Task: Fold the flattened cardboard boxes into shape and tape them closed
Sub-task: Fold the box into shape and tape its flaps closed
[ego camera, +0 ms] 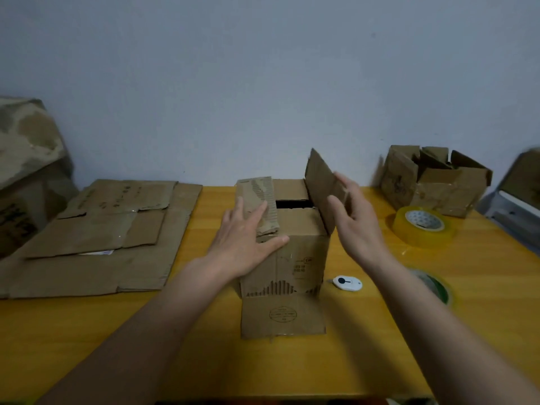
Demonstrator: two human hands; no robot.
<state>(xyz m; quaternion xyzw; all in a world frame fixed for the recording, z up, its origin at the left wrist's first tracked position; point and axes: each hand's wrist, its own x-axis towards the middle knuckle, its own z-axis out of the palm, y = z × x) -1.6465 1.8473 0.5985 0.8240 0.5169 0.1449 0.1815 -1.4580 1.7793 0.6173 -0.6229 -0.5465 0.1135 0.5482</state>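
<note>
Cardboard, worn and creased, makes up the box [285,258] at centre frame on the yellow bench [204,331]. It stands upright, mouth up, its long axis running away from you, with a lower flap [283,317] splayed toward you. Your left hand [248,241] lies open and flat, pinning the left flap [258,206] down, likely so it stays folded. Your right hand [353,214] is open too, fingers against the upright right flap [321,185], apparently to tip it inward. A white cutter [347,283] lies just right of the box; the tape roll [422,226] waits farther back right, flattened boxes [96,238] at left.
</note>
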